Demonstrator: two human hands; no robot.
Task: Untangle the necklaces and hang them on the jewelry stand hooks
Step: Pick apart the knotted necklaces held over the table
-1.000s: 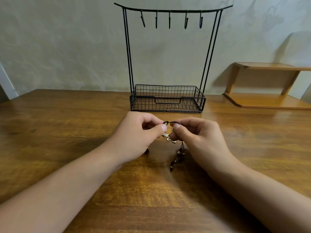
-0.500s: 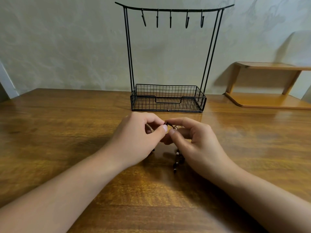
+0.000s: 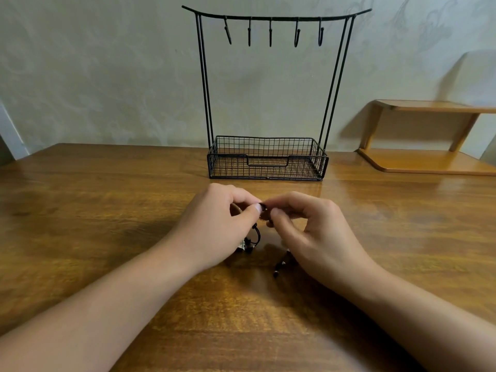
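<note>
1. Since the earlier frames, both hands have drawn closer together and lower over the table; the small metal charms that hung between the thumbs now show at lower centre, beside the left hand's heel.
2. Left hand (image 3: 214, 224): centre of the frame, fingers curled, thumb tip and forefinger pinching the dark cord of the tangled necklaces (image 3: 255, 234) at the point where the two hands meet.
3. Right hand (image 3: 319, 232): just right of centre, fingers curled, thumb and forefinger pinching the same cord, tips almost touching the left thumb.
4. Cord below the pinch: one black loop runs down along the left palm to a small cluster with pale charms (image 3: 243, 246); whether it rests on the table cannot be told.
5. Beaded strand (image 3: 279, 267): dark beads trail below the right hand, lower centre, partly hidden by the palm.
6. Jewelry stand (image 3: 268, 162): black wire, upper centre, upright on the wooden table (image 3: 107, 210) against the wall. Its wire basket base lies just beyond the hands, apart from them.
7. Hooks (image 3: 270, 33): five hang from the curved top bar, all bare.
8. Wooden shelf (image 3: 429, 162): right edge of the frame, against the wall.
</note>
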